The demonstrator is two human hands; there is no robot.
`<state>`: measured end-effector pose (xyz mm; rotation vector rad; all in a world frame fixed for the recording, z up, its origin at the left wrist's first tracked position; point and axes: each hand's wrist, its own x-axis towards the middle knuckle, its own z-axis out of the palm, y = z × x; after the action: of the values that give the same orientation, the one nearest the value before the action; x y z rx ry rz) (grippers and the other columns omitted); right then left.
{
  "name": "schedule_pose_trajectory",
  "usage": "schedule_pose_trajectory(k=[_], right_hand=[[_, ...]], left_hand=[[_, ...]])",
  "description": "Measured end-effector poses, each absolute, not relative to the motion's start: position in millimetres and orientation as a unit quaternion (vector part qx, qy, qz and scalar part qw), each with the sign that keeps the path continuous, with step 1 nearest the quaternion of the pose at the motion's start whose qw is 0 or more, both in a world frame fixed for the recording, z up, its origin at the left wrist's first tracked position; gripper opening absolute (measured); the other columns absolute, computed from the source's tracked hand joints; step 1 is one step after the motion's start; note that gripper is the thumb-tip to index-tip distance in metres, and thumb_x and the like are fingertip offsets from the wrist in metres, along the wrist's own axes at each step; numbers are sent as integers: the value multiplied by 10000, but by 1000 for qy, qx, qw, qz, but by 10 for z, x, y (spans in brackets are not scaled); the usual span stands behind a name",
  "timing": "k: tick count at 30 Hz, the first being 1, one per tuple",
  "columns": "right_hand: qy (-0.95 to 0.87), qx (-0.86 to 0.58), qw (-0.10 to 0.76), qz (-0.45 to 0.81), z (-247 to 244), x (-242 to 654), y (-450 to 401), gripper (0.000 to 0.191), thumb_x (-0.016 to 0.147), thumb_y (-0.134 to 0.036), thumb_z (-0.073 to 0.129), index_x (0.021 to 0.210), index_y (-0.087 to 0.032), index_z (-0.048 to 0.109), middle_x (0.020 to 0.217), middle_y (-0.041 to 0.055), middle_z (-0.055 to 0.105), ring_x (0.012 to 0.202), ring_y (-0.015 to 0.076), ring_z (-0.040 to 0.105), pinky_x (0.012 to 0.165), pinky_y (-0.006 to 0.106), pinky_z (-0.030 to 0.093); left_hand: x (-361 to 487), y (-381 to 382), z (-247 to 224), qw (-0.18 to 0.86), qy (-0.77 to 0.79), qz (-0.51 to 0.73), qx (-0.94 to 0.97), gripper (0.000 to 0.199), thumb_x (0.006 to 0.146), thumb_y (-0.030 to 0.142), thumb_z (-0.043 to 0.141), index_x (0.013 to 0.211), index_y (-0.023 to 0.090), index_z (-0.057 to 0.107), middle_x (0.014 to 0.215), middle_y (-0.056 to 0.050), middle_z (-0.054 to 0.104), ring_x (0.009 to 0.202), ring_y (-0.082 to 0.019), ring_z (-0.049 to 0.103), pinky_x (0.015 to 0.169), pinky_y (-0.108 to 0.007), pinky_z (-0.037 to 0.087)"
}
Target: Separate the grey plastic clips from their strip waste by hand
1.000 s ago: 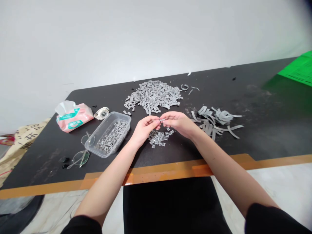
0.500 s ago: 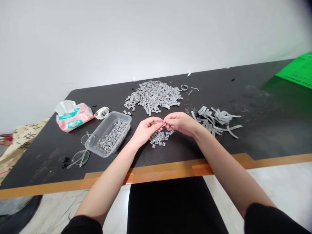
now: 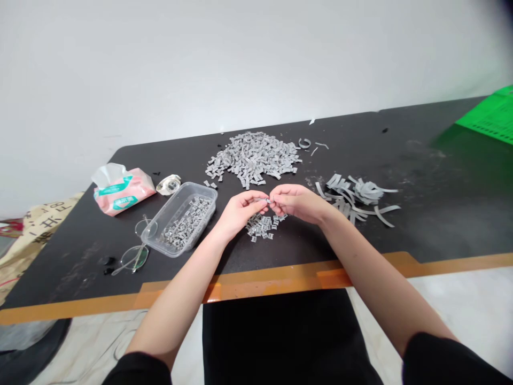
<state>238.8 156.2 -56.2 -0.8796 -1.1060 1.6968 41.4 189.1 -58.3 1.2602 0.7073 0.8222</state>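
My left hand and my right hand meet fingertip to fingertip above the black table. Pinched in my left fingers is a small grey piece, whose details are too tiny to make out. The right thumb and forefinger are closed at its other side; what they grip is hidden. Just below the hands lies a small pile of grey clips. Behind them spreads a big heap of grey pieces. A clear plastic box left of my left hand holds many small grey clips.
Grey curved strips lie right of my right hand. On the left are a tissue pack, a white watch and eyeglasses. A green sheet is at the far right. Orange tape runs along the front edge.
The view has shifted very slightly. Both hands stay together at nearly the same place, with the fingertips a little changed around the small piece.
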Motion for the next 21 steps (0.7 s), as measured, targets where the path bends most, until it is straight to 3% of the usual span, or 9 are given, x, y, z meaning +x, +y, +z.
schedule_pose_trajectory(k=[8, 14, 21], right_hand=[[-467, -437, 437, 632, -584, 2337, 1604, 287, 627, -312, 868, 766, -150, 677, 511, -12, 639, 434, 97, 525, 441, 229, 386], [-484, -458, 441, 601, -603, 2317, 1609, 291, 641, -299, 867, 749, -157, 636, 509, -1, 662, 402, 100, 543, 419, 221, 404], [-482, -490, 446, 573, -641, 2258, 1606, 373, 591, -369, 912, 715, -167, 625, 505, 28, 683, 381, 125, 567, 400, 239, 449]], left_hand=[[364, 1904, -567, 533, 368, 313, 694, 202, 809, 308, 714, 943, 161, 746, 858, -45, 746, 753, -164, 646, 734, -297, 497], [363, 1884, -523, 478, 385, 300, 730, 167, 822, 291, 693, 921, 173, 757, 806, -24, 731, 716, -163, 618, 695, -283, 471], [375, 1866, -519, 383, 371, 283, 797, 110, 869, 245, 646, 878, 197, 744, 864, -30, 744, 783, -188, 638, 761, -302, 478]])
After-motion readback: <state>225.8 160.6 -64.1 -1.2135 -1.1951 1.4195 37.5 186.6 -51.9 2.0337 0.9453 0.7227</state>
